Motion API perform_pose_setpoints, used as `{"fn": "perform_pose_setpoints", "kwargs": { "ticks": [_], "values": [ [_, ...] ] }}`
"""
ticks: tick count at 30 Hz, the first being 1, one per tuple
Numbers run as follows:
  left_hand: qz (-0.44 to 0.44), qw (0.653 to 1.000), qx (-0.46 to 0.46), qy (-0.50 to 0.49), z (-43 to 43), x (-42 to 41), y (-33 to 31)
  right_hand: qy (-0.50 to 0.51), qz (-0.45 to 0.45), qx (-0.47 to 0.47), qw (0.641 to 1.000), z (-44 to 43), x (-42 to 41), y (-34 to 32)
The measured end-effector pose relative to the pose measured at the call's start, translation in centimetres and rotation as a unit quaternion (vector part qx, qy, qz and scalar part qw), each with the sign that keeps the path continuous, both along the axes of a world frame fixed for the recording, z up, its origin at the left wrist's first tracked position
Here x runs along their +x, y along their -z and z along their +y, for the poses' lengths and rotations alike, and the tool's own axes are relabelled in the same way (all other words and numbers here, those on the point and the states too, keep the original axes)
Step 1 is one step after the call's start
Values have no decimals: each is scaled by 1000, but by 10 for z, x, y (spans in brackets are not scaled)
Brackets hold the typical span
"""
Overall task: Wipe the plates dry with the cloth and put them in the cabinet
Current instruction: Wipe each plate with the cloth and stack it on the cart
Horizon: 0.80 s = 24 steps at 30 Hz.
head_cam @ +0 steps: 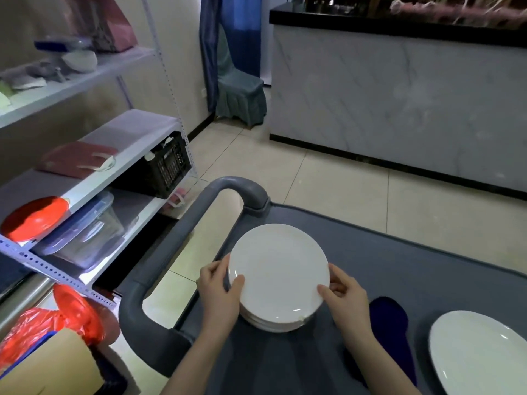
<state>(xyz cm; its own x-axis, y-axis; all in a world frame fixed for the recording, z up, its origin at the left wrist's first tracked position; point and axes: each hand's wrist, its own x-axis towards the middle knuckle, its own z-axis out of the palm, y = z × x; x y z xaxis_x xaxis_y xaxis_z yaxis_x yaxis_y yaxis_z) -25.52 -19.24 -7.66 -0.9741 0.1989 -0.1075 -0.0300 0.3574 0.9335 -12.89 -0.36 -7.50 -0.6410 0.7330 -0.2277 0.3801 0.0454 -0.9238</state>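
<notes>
1. Shelf (85, 192): it stands at your far left. It holds a red bag (37, 215), a clear lidded box (85, 235) and a black crate (165, 166).
2. Cart (399, 266): this grey cart is in front of you, with its looped handle (182, 238) on the shelf side.
3. Left hand (219, 292): your thumb lies on top of the rim of the stack (278, 277). Your fingers curl round its left edge, so this hand has a firm hold on the stack.
4. Stack: these white plates sit on the cart's left half, between your two hands. The top plate sits a little off-centre on those beneath. Whether it is lifted clear of them cannot be told.
5. Right hand (345, 297): your thumb presses on the near right rim and your fingers wrap the right edge, so this hand also clasps the stack.
6. Cloth (390, 323): this dark blue cloth lies on the cart just right of your right wrist. Neither hand touches it.
7. Plate (479, 352): a single white plate lies flat at the cart's right end, beyond the cloth and well apart from the stack.
8. Counter (399, 95): this pale, marble-patterned front with a black top stands across the tiled floor.
</notes>
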Motion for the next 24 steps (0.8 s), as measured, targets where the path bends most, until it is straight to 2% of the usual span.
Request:
{"fn": "perform_pose_setpoints", "kwargs": {
  "ticks": [12,20,24],
  "values": [
    [18,999,-45,23,-5,-3,22,45,-13,23,999,-8,-4,6],
    [34,994,-99,13,0,-2,12,22,-8,1,1000,-1,3,7],
    [97,991,-90,-31,14,14,-9,52,18,-14,998,16,26,8]
  ]
}}
